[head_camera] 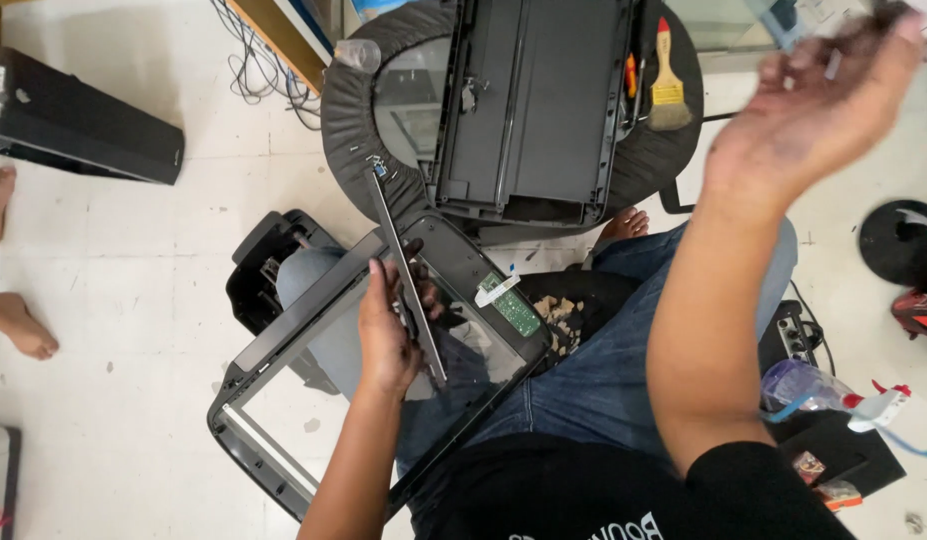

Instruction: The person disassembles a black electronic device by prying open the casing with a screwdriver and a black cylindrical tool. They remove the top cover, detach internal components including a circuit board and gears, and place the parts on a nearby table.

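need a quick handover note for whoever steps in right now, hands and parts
Left hand grips a long dark bar lying across the glass scanner frame on the lap. Right hand is raised high at upper right, blurred, pinching something small; what it is cannot be told. A small green circuit board lies at the frame's corner. Black printer body sits on the round stool, paintbrush beside it. Frame is off the body; bar not yet set aside.

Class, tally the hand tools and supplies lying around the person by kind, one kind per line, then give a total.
Paintbrush: 1
Screwdriver, red and yellow handle: 1
Spray bottle: 1
Total: 3
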